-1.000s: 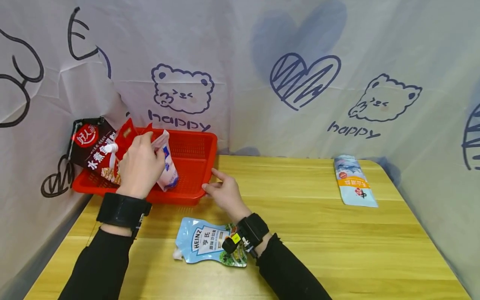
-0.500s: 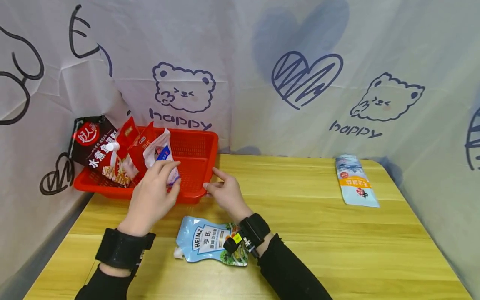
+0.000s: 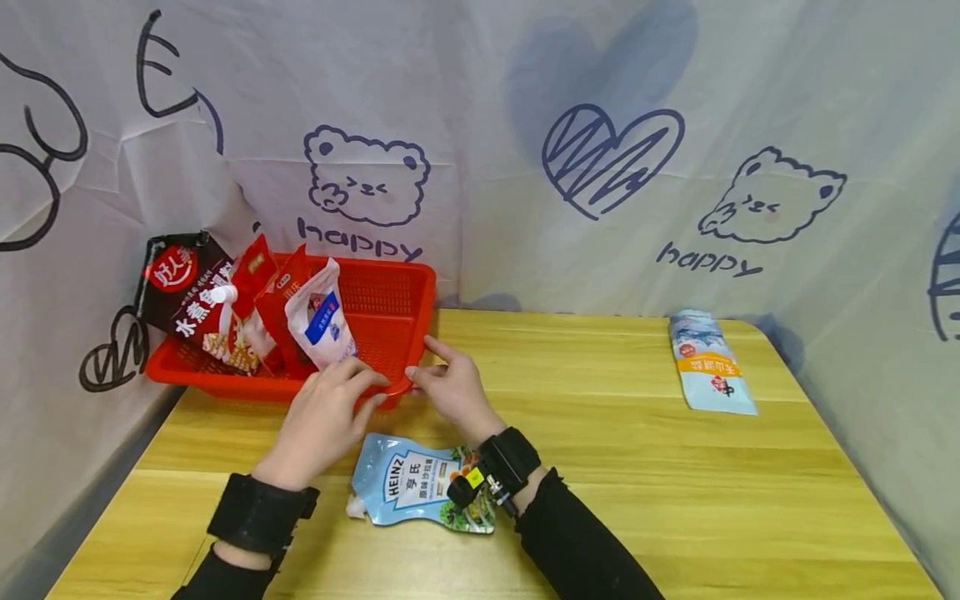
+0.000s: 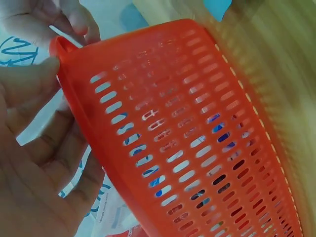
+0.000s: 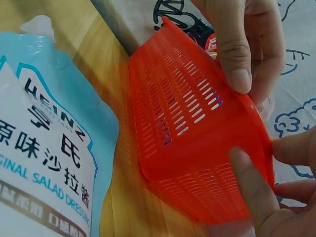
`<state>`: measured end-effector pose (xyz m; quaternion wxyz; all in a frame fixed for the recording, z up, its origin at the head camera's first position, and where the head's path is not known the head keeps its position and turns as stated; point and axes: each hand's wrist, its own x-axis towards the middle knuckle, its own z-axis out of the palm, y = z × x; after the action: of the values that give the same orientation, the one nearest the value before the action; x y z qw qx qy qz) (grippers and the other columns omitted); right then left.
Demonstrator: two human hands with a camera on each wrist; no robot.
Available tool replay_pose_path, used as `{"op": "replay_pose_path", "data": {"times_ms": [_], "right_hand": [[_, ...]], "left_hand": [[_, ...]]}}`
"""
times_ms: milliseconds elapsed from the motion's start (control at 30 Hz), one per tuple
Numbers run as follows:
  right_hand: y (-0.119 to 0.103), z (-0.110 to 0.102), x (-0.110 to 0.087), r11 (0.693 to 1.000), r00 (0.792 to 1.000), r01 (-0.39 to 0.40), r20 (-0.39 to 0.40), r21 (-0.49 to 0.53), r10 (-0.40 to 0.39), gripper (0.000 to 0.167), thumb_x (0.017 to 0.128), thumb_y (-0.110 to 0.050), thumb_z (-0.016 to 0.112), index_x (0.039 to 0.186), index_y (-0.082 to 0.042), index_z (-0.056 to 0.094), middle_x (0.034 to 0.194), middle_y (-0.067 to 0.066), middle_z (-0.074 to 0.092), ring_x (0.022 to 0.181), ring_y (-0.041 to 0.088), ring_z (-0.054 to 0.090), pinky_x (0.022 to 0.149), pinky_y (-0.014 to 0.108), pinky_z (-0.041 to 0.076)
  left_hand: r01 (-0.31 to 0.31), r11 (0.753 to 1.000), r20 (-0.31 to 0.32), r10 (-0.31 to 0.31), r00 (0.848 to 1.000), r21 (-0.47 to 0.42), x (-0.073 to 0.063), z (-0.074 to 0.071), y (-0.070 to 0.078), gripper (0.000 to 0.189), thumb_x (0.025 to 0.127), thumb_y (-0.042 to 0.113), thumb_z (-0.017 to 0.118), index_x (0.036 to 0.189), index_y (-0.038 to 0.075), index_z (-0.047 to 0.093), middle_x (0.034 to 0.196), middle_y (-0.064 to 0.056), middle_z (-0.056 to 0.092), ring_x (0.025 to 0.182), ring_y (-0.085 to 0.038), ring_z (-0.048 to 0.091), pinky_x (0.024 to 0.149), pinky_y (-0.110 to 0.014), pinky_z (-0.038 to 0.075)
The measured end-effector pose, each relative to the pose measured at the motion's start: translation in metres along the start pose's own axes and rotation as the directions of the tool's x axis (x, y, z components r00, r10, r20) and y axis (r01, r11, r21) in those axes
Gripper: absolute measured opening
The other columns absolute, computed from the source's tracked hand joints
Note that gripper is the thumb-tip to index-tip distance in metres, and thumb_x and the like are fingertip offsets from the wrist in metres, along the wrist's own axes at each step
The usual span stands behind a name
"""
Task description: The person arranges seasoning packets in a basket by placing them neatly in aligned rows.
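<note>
A red plastic basket [image 3: 397,333] stands at the back left of the table. My left hand [image 3: 322,417] is at its front rim, fingers over the edge and thumb [image 5: 240,79] outside the wall. With thumb and fingers, my right hand [image 3: 453,392] pinches the right front corner. Inside the basket lean a black seasoning pouch [image 3: 180,279], red packets [image 3: 281,292] and a white bag with a blue label [image 3: 322,321]. In front of the basket lies a light-blue Heinz salad dressing pouch [image 3: 408,479], partly covered by the right wrist's camera.
A blue and orange pouch [image 3: 708,362] lies flat at the back right of the wooden table [image 3: 600,450]. A pale cloth backdrop [image 3: 487,208] with drawn bears and hearts rises behind and at both sides, close against the basket's left end.
My left hand has let go of the white bag in the basket and moved down and right to the front rim. My right hand has stayed at the corner.
</note>
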<state>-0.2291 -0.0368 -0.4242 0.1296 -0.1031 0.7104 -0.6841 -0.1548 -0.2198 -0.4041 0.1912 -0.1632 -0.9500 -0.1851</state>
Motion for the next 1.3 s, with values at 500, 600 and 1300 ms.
{"op": "replay_pose_path", "data": {"times_ms": [500,600,1300], "right_hand": [[-0.008,-0.041,-0.021,0.920,0.964,0.266,0.100,-0.288,-0.247,0.052,0.099,-0.013,0.071,0.148,-0.007,0.056,0.145,0.010,0.061,0.110,0.028,0.069,0.084,0.035,0.062],[-0.012,-0.052,-0.032,0.881,0.940,0.339,0.140,-0.329,-0.310,0.049,0.099,-0.011,0.071,0.146,-0.006,0.058,0.143,0.012,0.062,0.114,0.031,0.067,0.087,0.033,0.060],[0.013,-0.080,-0.085,0.613,0.880,0.363,0.475,-0.702,0.022,0.088,0.087,-0.041,0.085,0.159,-0.014,0.042,0.162,0.010,0.041,0.149,0.029,0.039,0.119,0.048,0.037]], "left_hand": [[0.058,0.998,-0.074,-0.058,0.996,0.003,-0.003,0.007,0.004,0.012,0.090,0.008,0.080,0.102,0.008,0.078,0.097,-0.007,0.064,0.090,-0.028,0.058,0.076,-0.041,0.046],[0.057,0.998,-0.081,-0.057,0.995,0.001,-0.003,0.008,0.005,0.011,0.090,0.007,0.080,0.101,0.008,0.078,0.096,-0.006,0.063,0.089,-0.028,0.057,0.074,-0.040,0.044],[0.037,0.999,-0.132,-0.038,0.990,-0.006,-0.005,0.013,0.007,0.011,0.088,0.001,0.080,0.098,0.005,0.076,0.093,-0.007,0.060,0.086,-0.028,0.055,0.074,-0.040,0.043]]}}
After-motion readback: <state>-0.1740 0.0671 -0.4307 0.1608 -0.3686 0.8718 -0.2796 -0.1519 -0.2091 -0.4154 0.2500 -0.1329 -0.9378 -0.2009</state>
